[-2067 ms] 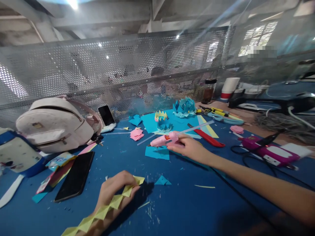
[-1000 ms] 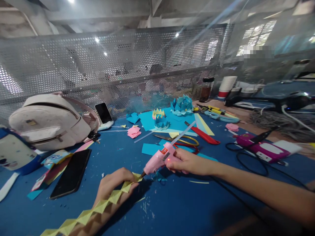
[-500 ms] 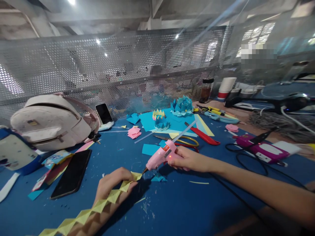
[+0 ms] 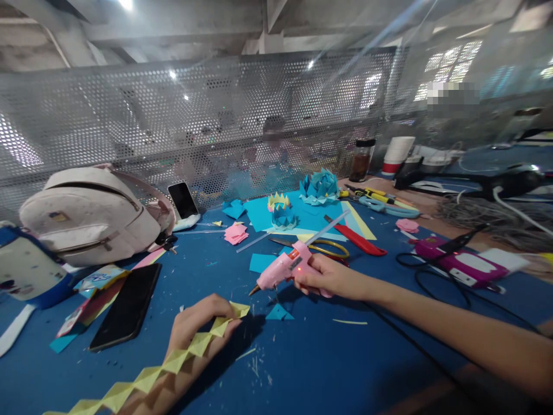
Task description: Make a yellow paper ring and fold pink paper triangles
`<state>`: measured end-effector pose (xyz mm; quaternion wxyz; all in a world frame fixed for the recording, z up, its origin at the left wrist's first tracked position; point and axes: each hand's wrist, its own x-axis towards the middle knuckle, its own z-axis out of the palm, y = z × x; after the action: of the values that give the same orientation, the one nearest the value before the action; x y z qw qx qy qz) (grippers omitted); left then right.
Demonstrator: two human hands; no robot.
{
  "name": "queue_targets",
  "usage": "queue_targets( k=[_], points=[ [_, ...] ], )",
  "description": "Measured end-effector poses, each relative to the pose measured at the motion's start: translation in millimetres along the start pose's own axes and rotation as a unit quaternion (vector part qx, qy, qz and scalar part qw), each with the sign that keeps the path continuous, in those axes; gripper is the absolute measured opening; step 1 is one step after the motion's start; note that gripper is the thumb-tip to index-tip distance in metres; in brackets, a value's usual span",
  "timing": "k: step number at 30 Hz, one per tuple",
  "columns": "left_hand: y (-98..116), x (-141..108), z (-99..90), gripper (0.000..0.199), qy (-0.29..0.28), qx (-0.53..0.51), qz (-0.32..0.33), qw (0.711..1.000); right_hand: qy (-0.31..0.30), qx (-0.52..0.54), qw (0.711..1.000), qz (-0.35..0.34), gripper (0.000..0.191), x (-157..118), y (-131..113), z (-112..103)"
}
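A yellow folded paper strip point(image 4: 175, 362) with a zigzag edge runs along my left forearm, and my left hand point(image 4: 205, 320) pinches its far end between thumb and fingers. My right hand point(image 4: 328, 278) is wrapped around the handle of a pink glue gun point(image 4: 280, 270), whose small light glows red. A clear glue stick point(image 4: 330, 223) pokes out of its back. The nozzle points down and left, a little above the strip's end and apart from it. Beneath the gun lies a small blue paper triangle point(image 4: 280, 312).
Behind the gun lie scissors point(image 4: 330, 248), a red-handled cutter point(image 4: 360, 239), blue paper sheets point(image 4: 259, 210) and folded paper crowns point(image 4: 279, 202). A black phone point(image 4: 127, 305) and a backpack point(image 4: 95, 213) are on the left. The purple device point(image 4: 462, 262) and cables sit right.
My right hand has lifted the glue gun slightly, so its nozzle has come away from the end of the yellow strip. My left hand stays nearly still.
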<state>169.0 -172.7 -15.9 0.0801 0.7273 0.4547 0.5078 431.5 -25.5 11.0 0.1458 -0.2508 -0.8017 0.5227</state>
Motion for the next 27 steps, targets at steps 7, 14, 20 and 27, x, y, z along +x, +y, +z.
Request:
queue_targets(
  k=[7, 14, 20, 27],
  points=[
    [2, 5, -6.8, 0.009, -0.01, 0.008, 0.0, 1.0, -0.046, -0.021, 0.999, 0.0, 0.06, 0, -4, -4],
    [5, 5, -9.8, 0.011, -0.014, 0.017, -0.032, 0.999, 0.124, -0.119, 0.985, 0.008, 0.058, 4, 4, -10],
    [6, 2, -6.3, 0.013, 0.019, 0.021, -0.076, 0.997, 0.213, -0.223, 0.951, 0.025, 0.041, 11, 14, -19],
    [5, -1, -2.1, 0.015, 0.043, 0.018, -0.093, 0.995, 0.21, -0.282, 0.935, 0.041, 0.046, 14, 24, -21]
  ],
)
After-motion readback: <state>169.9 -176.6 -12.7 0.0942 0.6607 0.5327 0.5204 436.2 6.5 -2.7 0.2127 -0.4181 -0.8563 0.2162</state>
